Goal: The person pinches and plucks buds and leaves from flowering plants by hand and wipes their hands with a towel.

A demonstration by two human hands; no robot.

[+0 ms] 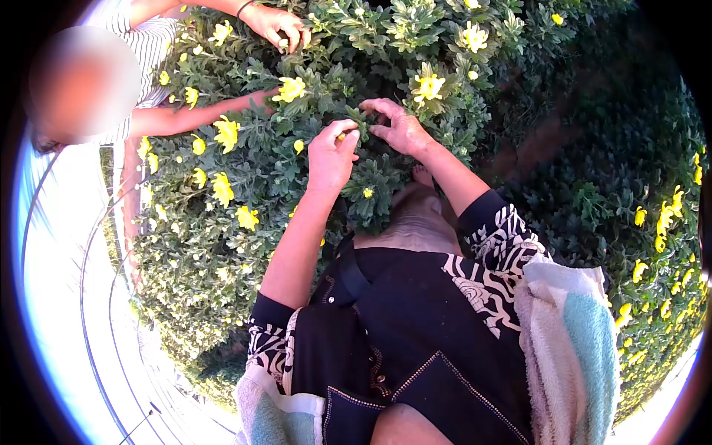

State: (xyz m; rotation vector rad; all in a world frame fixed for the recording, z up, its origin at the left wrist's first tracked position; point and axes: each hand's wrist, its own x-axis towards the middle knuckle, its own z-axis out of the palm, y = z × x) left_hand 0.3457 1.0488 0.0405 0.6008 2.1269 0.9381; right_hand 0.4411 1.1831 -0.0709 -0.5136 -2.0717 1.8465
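My left hand (331, 159) is closed in a pinch, with a small yellow flower bud (341, 136) showing between thumb and fingertip. Close by on the right, my right hand (400, 132) reaches in among the leaves, its thumb and fingers curved and apart beside a leafy shoot (359, 121). No picked flower shows in it. Both hands are over a dense green chrysanthemum plant (371, 185). A single yellow bud (299, 147) stands left of my left hand, and an open yellow flower (429, 87) stands above my right hand.
At the upper left, another person in a striped top (159, 59) reaches into the same plants; that person's hand (285, 28) is near a pale bud. More yellow flowers (226, 133) dot the left side. A shaded gap (534, 141) lies right, with another flowering row (667, 222) beyond.
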